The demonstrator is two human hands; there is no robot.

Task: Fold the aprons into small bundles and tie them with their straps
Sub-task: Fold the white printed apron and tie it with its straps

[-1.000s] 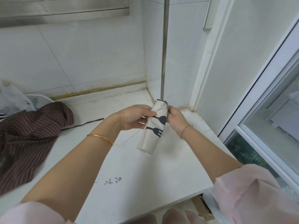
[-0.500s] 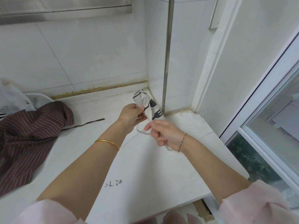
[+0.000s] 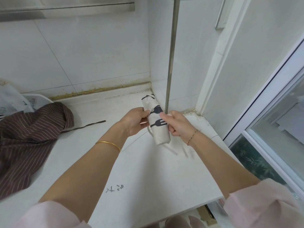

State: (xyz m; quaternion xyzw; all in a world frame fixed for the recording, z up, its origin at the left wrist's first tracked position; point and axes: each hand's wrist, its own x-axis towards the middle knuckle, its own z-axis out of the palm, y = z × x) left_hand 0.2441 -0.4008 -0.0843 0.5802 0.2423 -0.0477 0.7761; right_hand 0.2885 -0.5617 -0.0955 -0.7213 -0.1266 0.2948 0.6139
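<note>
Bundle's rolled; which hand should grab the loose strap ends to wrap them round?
Probably the right hand: the strap ends hang below the apron bundle on its side, while the left hand grips the bundle's middle and can steady it.

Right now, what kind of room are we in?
Likely a home kitchen or utility corner: white tiled walls meet a white counter, a vertical metal pipe runs down the corner, and a sliding glass door stands at right. The left hand and right hand grip a rolled apron above the counter.
</note>
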